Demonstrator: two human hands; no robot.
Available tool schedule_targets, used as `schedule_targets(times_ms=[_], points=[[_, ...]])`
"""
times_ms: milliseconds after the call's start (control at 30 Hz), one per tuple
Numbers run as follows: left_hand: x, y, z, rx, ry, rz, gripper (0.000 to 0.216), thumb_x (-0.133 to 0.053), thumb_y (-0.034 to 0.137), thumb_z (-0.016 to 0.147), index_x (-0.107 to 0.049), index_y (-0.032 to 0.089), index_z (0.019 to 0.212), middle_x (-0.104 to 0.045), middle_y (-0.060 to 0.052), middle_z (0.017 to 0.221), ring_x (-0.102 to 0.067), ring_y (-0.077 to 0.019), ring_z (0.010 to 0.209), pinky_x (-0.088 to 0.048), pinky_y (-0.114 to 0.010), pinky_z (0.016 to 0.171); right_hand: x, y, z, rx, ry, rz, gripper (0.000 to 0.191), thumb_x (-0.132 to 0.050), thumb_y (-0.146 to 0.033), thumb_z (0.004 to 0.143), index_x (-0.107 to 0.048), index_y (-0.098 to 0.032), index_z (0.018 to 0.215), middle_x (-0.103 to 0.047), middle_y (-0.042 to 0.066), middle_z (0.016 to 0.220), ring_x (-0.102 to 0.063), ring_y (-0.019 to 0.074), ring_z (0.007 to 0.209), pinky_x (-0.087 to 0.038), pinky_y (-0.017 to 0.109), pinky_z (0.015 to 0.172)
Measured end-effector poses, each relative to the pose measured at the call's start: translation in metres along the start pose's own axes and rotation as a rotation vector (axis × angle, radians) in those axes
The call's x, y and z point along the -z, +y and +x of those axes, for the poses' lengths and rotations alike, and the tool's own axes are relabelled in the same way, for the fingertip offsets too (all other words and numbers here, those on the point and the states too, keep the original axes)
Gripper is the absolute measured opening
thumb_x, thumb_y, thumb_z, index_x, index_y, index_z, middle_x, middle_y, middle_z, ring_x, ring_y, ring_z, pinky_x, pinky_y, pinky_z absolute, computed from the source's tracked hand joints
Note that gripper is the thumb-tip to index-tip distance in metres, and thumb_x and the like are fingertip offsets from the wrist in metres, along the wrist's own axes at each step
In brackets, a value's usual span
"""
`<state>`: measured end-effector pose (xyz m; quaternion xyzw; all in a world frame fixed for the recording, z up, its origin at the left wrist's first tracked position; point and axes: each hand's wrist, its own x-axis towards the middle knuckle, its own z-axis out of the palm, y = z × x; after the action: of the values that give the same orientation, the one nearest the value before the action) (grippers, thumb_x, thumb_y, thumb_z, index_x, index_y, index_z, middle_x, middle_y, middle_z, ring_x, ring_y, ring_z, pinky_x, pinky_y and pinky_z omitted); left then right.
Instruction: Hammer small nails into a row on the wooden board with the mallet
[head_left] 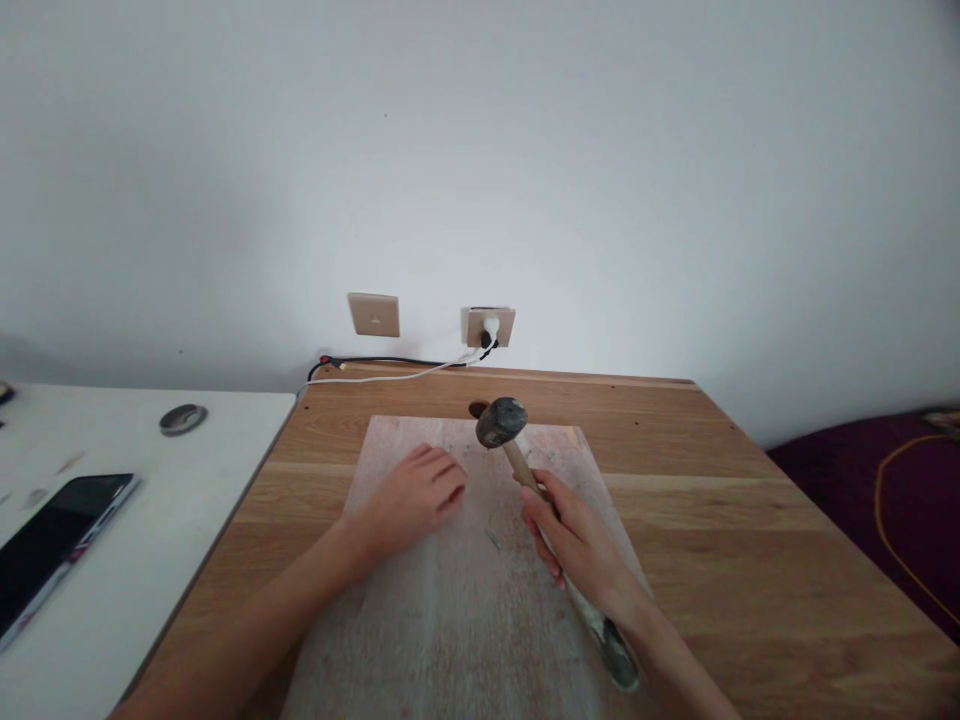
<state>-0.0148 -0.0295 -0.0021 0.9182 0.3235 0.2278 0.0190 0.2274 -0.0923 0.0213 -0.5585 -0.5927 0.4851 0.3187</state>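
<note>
My right hand is wrapped around the wooden handle of a mallet. Its dark, rubber-looking head is raised toward the far end of a pale, worn board, and the handle slants down to a dark end at the lower right. On the board's left side is my left hand, slightly blurred, its fingers curled inward; whatever they hold, if anything, is hidden. A small thin metal piece, perhaps a nail, lies on the board between both hands. Other tiny bits near the far edge are too small to name.
The board lies on a wooden table. At left, a white surface bears a phone and a grey ring-shaped object. Behind, cables run to a wall socket. Dark purple fabric lies at right.
</note>
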Motion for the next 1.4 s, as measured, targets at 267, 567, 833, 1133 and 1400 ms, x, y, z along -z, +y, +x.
schedule_targets(times_ms=[267, 567, 833, 1133, 1400], points=[[-0.013, -0.052, -0.001, 0.53, 0.192, -0.228, 0.009, -0.062, 0.016, 0.086, -0.07, 0.02, 0.087, -0.076, 0.0, 0.078, -0.068, -0.0157, 0.066, -0.054, -0.026, 0.063, -0.009, -0.001, 0.005, -0.033, -0.032, 0.019, 0.04, -0.045, -0.059, 0.101, -0.052, -0.021, 0.11, -0.045, -0.01, 0.062, -0.041, 0.0079, 0.037, -0.036, 0.018, 0.029], [-0.015, -0.046, -0.001, 0.503, 0.159, -0.368, 0.016, -0.062, 0.017, 0.089, -0.075, 0.022, 0.095, -0.078, -0.003, 0.096, -0.071, -0.019, 0.085, -0.055, -0.032, 0.084, -0.014, 0.005, 0.004, -0.037, -0.055, 0.027, 0.042, -0.045, -0.059, 0.102, -0.054, -0.02, 0.117, -0.045, -0.01, 0.06, -0.039, 0.0081, 0.036, -0.035, 0.018, 0.03], [-0.014, -0.046, -0.002, 0.525, 0.154, -0.403, 0.009, -0.063, 0.019, 0.088, -0.071, 0.023, 0.086, -0.075, 0.001, 0.079, -0.068, -0.0176, 0.073, -0.053, -0.029, 0.072, -0.018, -0.001, 0.006, -0.041, -0.072, 0.05, 0.04, -0.046, -0.057, 0.102, -0.053, -0.021, 0.116, -0.046, -0.009, 0.065, -0.042, 0.0076, 0.039, -0.036, 0.018, 0.03], [-0.015, -0.046, -0.004, 0.505, 0.152, -0.388, 0.013, -0.058, 0.016, 0.088, -0.069, 0.023, 0.085, -0.073, 0.0, 0.082, -0.067, -0.0178, 0.076, -0.052, -0.03, 0.075, -0.021, -0.004, 0.006, -0.022, -0.084, 0.049, 0.037, -0.046, -0.056, 0.102, -0.052, -0.021, 0.112, -0.045, -0.009, 0.065, -0.041, 0.0064, 0.037, -0.037, 0.017, 0.029], [-0.013, -0.043, -0.002, 0.484, 0.129, -0.393, 0.011, -0.06, 0.018, 0.088, -0.07, 0.023, 0.087, -0.071, -0.004, 0.091, -0.067, -0.0216, 0.089, -0.053, -0.034, 0.084, -0.021, -0.008, 0.006, -0.022, -0.097, 0.039, 0.038, -0.045, -0.058, 0.102, -0.052, -0.021, 0.111, -0.046, -0.009, 0.064, -0.041, 0.0067, 0.037, -0.037, 0.018, 0.03]])
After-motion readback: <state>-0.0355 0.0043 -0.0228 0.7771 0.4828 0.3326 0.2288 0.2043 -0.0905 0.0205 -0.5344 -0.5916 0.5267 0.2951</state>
